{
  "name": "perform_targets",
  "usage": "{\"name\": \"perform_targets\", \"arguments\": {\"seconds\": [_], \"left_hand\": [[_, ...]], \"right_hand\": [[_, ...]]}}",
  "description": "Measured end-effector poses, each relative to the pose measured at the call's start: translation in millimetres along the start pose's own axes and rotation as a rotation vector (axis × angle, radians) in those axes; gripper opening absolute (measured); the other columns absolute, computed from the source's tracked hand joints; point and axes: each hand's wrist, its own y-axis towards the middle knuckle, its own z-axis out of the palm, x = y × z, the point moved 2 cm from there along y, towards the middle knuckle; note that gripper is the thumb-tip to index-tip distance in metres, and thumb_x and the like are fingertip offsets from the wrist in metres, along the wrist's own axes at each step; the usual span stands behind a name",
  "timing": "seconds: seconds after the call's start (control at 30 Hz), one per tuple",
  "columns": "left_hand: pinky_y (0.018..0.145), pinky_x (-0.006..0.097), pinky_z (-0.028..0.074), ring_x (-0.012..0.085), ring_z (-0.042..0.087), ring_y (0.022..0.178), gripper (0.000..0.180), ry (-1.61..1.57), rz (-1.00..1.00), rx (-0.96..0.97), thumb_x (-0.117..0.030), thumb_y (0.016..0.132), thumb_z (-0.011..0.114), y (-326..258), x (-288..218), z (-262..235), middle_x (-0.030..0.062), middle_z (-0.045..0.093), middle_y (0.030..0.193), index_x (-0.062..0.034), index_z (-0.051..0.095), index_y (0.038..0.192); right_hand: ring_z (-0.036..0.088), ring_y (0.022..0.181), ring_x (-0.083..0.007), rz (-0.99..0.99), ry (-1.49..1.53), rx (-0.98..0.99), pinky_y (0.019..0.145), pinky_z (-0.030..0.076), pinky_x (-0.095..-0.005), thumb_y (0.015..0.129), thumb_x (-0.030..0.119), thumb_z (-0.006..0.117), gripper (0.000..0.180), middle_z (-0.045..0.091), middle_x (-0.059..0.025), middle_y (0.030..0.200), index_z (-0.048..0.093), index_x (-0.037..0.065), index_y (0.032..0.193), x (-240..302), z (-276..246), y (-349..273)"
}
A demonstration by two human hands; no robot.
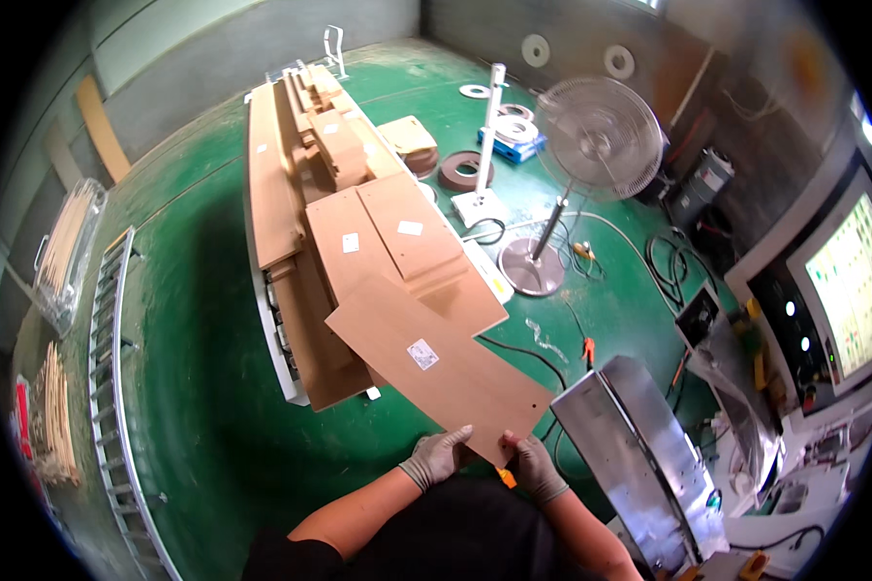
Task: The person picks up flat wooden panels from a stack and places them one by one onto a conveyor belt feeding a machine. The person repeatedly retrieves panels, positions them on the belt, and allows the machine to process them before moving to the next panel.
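A flat brown wood panel (455, 363) with a white label and small dark holes near its close end is held out in front of me. My left hand (441, 457), in a pale glove, grips its near edge with the thumb on top. At the near right corner my right hand (536, 467), also gloved, closes on the same panel. Something small and orange (506, 477) shows just below that corner, too small to name. The panel's far end overlaps the view of a stack of similar labelled panels (358, 242).
A long stack of brown boards (273, 184) stands ahead. A pedestal fan (599, 140) and loose cables stand to the right, with a metal machine bed (625, 455) and a lit screen (843, 286) nearer. At left, a metal roller rack (114, 387) lies along the green floor.
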Motion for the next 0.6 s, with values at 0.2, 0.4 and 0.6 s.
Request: {"name": "perform_targets", "arguments": {"seconds": [0.2,0.4,0.6], "left_hand": [[0.118,0.055,0.043,0.038,0.056,0.137,0.056,-0.067,0.291,-0.107,-0.041,0.107,0.049,22.0,-90.4,4.1,0.0157,0.058,0.151,-0.0055,0.051,0.151],[0.115,0.05,0.047,0.034,0.06,0.133,0.047,0.241,0.405,-0.164,-0.032,0.113,0.042,55.7,-146.3,25.3,0.0144,0.062,0.145,-0.0024,0.055,0.146],[0.107,0.043,0.053,0.0259,0.061,0.128,0.036,0.651,0.321,0.059,-0.022,0.113,0.048,96.3,-54.6,86.6,0.0122,0.062,0.138,-0.0037,0.052,0.143]], "right_hand": [[0.068,0.105,-0.0165,-0.014,-0.067,-0.179,0.095,0.052,-0.0321,0.101,0.021,0.072,0.04,0.072,-0.0028,0.118,0.064,0.001,0.134,38.8,-20.9,-75.1],[0.068,0.108,-0.0177,-0.261,0.125,-0.499,0.096,0.054,-0.0343,0.098,0.034,0.078,0.056,0.072,-0.0068,0.123,0.06,-0.001,0.139,21.9,-82.1,-175.4],[0.07,0.104,-0.0191,-0.442,0.362,-0.882,0.09,0.058,-0.036,0.105,0.043,0.065,0.051,0.071,-0.0069,0.117,0.062,0.001,0.133,6.1,-104.8,-259.7]]}}
